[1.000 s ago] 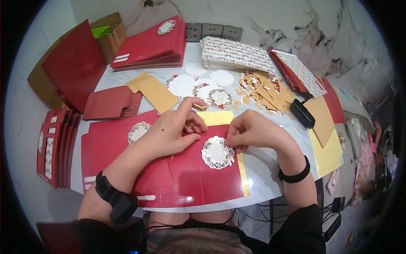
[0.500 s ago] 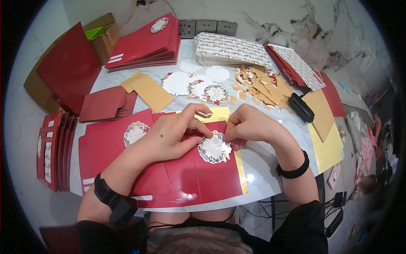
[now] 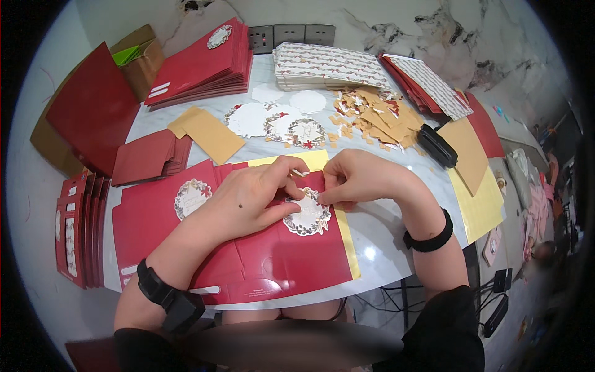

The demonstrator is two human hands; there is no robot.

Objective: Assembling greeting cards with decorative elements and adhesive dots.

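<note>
A white scalloped paper cutout with a wreath border (image 3: pixel 308 218) lies on a flat red card folder (image 3: pixel 304 270) in front of me. My left hand (image 3: pixel 248 197) has its thumb and a fingertip closed on the cutout's upper left edge. A small white-and-tan piece (image 3: pixel 300 173) shows at that hand's curled index finger. From the other side, my right hand (image 3: pixel 362 178) pinches the cutout's upper right edge, its other fingers curled under. Partly behind my left wrist, a second wreath cutout (image 3: pixel 191 198) sits on another red folder (image 3: pixel 145 226).
Loose wreath cutouts (image 3: pixel 307 132) lie beyond my hands, beside a heap of tan and white scraps (image 3: pixel 378 118). A black stapler-like object (image 3: pixel 437 146) is at the right. Red folders (image 3: pixel 198 62) and patterned white sheets (image 3: pixel 328 65) are stacked at the back. Folded red boxes (image 3: pixel 80 229) stand left.
The whole view has shifted slightly left. Both hands stay at the same cutout, and my right fingertips sit a little closer in over its upper right edge.
</note>
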